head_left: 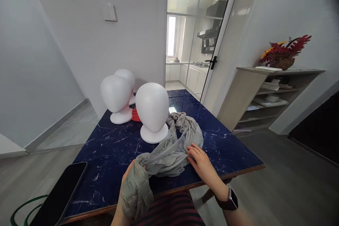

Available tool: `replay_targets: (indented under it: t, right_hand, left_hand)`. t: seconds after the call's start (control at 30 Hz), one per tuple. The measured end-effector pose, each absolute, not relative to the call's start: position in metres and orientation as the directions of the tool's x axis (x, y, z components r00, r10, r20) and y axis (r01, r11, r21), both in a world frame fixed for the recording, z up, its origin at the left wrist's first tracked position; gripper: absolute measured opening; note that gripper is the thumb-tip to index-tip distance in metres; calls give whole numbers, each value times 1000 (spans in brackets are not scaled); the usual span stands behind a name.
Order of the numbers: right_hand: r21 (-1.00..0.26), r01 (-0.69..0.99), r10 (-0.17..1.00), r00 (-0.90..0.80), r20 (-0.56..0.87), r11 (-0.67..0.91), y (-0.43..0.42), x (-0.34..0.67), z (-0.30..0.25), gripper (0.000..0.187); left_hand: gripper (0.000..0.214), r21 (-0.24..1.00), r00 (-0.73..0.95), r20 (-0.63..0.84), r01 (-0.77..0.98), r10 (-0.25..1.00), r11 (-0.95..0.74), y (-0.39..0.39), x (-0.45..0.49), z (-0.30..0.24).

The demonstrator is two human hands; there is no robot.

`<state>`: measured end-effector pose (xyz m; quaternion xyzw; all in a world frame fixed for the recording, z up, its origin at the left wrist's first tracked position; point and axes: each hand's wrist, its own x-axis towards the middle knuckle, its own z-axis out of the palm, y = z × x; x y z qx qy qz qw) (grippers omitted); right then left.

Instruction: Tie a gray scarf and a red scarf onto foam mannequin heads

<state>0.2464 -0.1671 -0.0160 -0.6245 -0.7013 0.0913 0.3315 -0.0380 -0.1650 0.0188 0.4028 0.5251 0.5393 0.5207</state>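
A long, crumpled grey scarf (169, 157) curves across the table from behind the nearest white mannequin head (152, 107) to the front edge. One end of it drapes over my left hand (127, 174), which grips the cloth while most of its fingers are covered. Farther right, my right hand (201, 164) rests with fingers spread on the scarf's edge, not closed around it. The nearest head stands upright on its round base, touching or very close to the cloth.
Two more white mannequin heads (116, 95) stand at the back left of the dark blue marbled table (225, 148). Red cloth (136, 114) lies between the heads. A black phone (62, 194) with a green cord is at lower left. Beyond are a glass door (185, 35) and a shelf unit (233, 99).
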Motion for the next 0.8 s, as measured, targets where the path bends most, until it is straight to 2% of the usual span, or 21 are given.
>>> replay_targets:
  t: [0.07,0.13,0.2,0.3,0.37,0.43,0.53,0.6,0.67,0.73,0.8]
  right_hand:
    - [-653,753,928,179,327,85,-169,262,-15,27]
    - [-748,659,850,436,297,-77,-173,282,-7,33]
    - [-801,576,675,657,336,-162,-179,304,7,34]
    - [-857,502,332,833,443,-116,-187,336,32,27]
    - [-876,481,147,870,471,-43,-190,354,47,22]
    - [-871,489,16,872,490,38,-189,372,59,18]
    - [-841,510,-107,860,499,180,-182,398,73,13]
    - [-814,525,-169,851,498,248,-174,412,84,18]
    - [-785,560,-213,828,519,265,-168,420,96,22]
    - [-777,571,-221,820,528,266,-163,419,108,20]
    - [-820,506,-132,862,489,267,-162,409,117,15]
  left_hand:
    - [29,985,-52,-112,-134,992,105,-163,-41,23]
    - [21,986,21,-120,-115,993,122,-160,-42,26]
    - [15,984,69,-134,-107,989,141,-155,-39,27]
    - [6,992,134,-85,-81,987,96,-146,-32,25]
    - [8,1000,114,-16,-7,993,17,-141,-28,25]
    - [11,991,47,63,111,997,-68,-137,-29,28]
    - [11,925,-53,207,336,977,-178,-139,-46,40]
    - [10,870,-75,284,439,956,-224,-144,-66,49]
    - [9,848,-81,319,470,944,-246,-149,-89,57]
    - [12,862,-80,286,456,955,-220,-153,-106,59]
    - [18,902,-64,193,404,979,-151,-156,-109,56]
